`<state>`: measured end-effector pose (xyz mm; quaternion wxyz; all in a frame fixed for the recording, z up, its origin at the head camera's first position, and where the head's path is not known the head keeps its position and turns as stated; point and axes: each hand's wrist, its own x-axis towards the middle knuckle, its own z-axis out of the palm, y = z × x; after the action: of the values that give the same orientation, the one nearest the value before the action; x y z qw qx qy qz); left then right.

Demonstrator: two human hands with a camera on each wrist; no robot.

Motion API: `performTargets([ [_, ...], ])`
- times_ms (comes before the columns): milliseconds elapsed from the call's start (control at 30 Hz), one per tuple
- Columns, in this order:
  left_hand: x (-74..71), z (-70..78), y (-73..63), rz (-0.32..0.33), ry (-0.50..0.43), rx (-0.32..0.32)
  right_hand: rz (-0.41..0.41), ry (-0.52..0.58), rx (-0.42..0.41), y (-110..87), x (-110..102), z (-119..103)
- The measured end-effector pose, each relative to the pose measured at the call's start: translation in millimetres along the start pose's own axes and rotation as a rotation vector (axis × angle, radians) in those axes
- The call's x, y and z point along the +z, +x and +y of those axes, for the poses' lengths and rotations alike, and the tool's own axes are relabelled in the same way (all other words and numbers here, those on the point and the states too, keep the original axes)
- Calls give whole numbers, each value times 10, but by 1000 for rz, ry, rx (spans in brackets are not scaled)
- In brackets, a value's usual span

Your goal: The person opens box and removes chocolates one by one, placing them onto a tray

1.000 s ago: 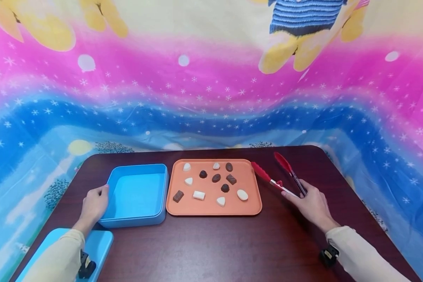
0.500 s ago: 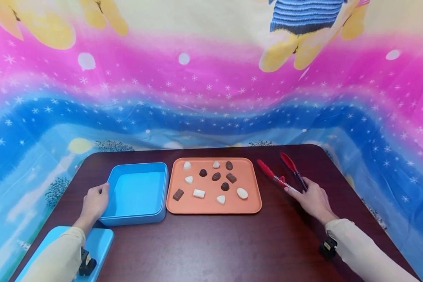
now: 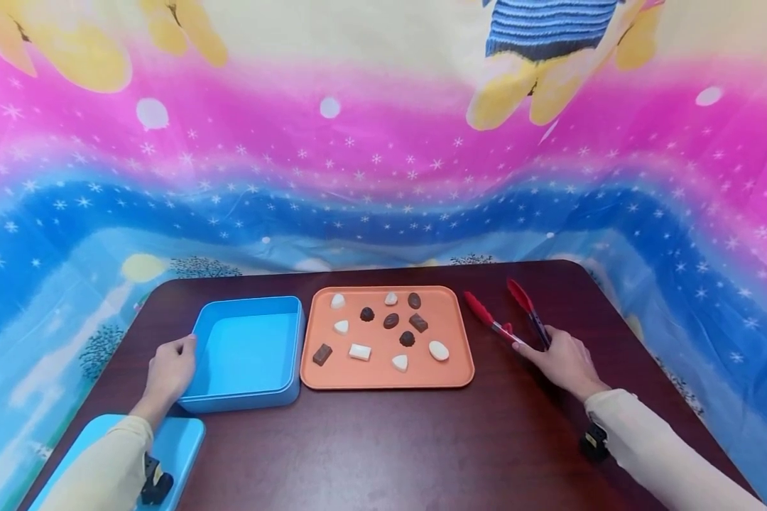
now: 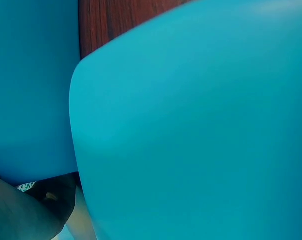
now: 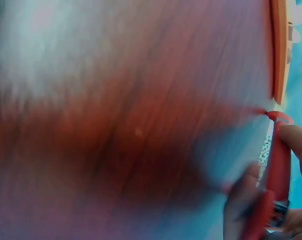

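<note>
In the head view my left hand (image 3: 171, 365) grips the left wall of an open, square blue box (image 3: 249, 401), its thumb at the rim. My right hand (image 3: 569, 362) holds a pair of tongs (image 3: 483, 311) with red tips and metal arms. The arms are spread, and nothing is between the tips, which lie just right of an orange tray (image 3: 386, 380). Several dark and white chocolates are scattered on that tray, among them a white oval one (image 3: 439, 350) and a dark rectangular one (image 3: 322, 354). The right wrist view shows the fingers around the red tongs (image 5: 279, 170), partly blurred.
A flat blue lid (image 3: 182, 443) lies at the near left, partly under the left forearm. The box stands directly left of the tray on the dark wooden table (image 3: 383, 447). A printed cloth (image 3: 383, 156) hangs behind the table and along its sides.
The right hand has moved the tongs slightly right, so their tips stand off the tray's edge. The left hand, box, tray and chocolates stay where they were.
</note>
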<state>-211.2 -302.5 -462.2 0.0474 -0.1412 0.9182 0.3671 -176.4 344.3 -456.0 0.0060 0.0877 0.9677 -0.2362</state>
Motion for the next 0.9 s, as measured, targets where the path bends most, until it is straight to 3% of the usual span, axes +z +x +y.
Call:
performTargets([
  [233,-19,-18,-11,-4,-6,0,-87,-27,41,36,-10,-31],
  [900,-35,19,17,-63,-13,-7,-99,-151,24,75,-28,-81],
])
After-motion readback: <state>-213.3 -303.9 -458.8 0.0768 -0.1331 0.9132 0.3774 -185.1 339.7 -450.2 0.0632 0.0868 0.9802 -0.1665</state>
